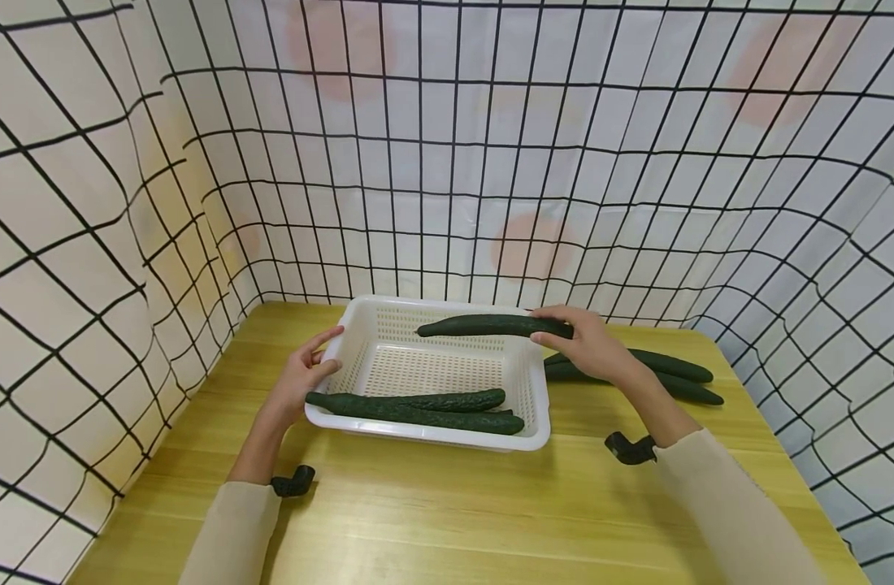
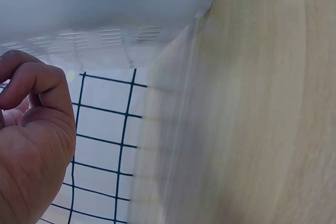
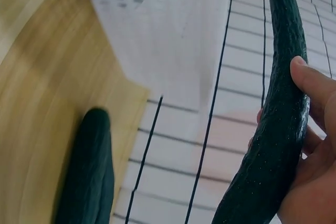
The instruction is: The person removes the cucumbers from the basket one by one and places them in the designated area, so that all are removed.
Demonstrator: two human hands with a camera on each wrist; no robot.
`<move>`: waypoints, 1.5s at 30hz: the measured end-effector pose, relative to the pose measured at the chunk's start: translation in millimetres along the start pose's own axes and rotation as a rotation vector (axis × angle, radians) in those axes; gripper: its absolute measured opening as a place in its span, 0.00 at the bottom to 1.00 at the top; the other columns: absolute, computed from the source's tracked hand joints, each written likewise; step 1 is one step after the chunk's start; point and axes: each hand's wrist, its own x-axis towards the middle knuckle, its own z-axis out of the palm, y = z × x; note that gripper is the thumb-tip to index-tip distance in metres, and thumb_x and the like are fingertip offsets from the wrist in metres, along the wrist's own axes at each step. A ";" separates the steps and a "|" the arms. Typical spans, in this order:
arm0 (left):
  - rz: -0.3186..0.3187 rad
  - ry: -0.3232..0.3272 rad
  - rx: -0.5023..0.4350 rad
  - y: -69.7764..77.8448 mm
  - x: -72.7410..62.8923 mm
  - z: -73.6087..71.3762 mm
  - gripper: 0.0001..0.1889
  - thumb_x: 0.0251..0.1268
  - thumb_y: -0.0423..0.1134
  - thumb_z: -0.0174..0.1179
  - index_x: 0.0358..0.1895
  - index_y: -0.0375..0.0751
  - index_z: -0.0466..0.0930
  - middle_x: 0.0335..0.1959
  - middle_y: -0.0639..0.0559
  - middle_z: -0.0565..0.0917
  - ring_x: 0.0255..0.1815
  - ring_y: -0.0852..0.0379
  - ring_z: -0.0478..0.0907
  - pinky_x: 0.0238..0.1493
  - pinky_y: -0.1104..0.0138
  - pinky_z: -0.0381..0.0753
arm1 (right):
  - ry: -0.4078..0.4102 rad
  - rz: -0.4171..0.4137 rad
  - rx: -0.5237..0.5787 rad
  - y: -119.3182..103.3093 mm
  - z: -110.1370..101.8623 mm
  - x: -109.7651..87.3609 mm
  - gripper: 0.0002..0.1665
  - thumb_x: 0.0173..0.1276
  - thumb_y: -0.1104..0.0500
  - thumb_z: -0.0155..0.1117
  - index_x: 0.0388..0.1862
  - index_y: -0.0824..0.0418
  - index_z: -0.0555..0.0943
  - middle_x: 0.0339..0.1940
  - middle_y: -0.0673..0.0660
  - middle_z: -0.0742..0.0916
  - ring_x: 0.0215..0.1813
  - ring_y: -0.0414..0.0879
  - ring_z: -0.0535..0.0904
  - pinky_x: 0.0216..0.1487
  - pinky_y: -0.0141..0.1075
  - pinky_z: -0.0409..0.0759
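My right hand (image 1: pixel 589 341) grips a dark green cucumber (image 1: pixel 483 325) by its right end, thumb on the near side. The cucumber lies across the back part of a white plastic basket (image 1: pixel 425 439), above its floor. In the right wrist view, the fingers wrap round this cucumber (image 3: pixel 278 114). At the basket's left rim my left hand (image 1: pixel 306 378) holds on with thumb and fingers; in the left wrist view, its curled fingers are by the basket's outer wall (image 2: pixel 105 9). More cucumbers (image 1: pixel 425 414) lie along the basket's near side, one tip resting on the left rim.
Right of the basket, two cucumbers (image 1: pixel 674 376) lie on the wooden table (image 1: pixel 447 512), partly behind the right forearm. Black wire mesh (image 1: pixel 454 179) stands at the back and both sides, with pale sheeting behind it. Black wrist cameras (image 1: pixel 630 448) sit under both wrists.
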 end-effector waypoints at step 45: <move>-0.015 0.036 0.035 6.4 -3.5 3.5 0.34 0.75 0.32 0.56 0.81 0.53 0.60 0.63 0.25 0.78 0.56 0.47 0.80 0.45 0.59 0.87 | 0.046 0.185 -0.121 179.1 -15.9 -132.8 0.27 0.77 0.49 0.64 0.68 0.60 0.76 0.69 0.72 0.76 0.68 0.76 0.69 0.59 0.71 0.69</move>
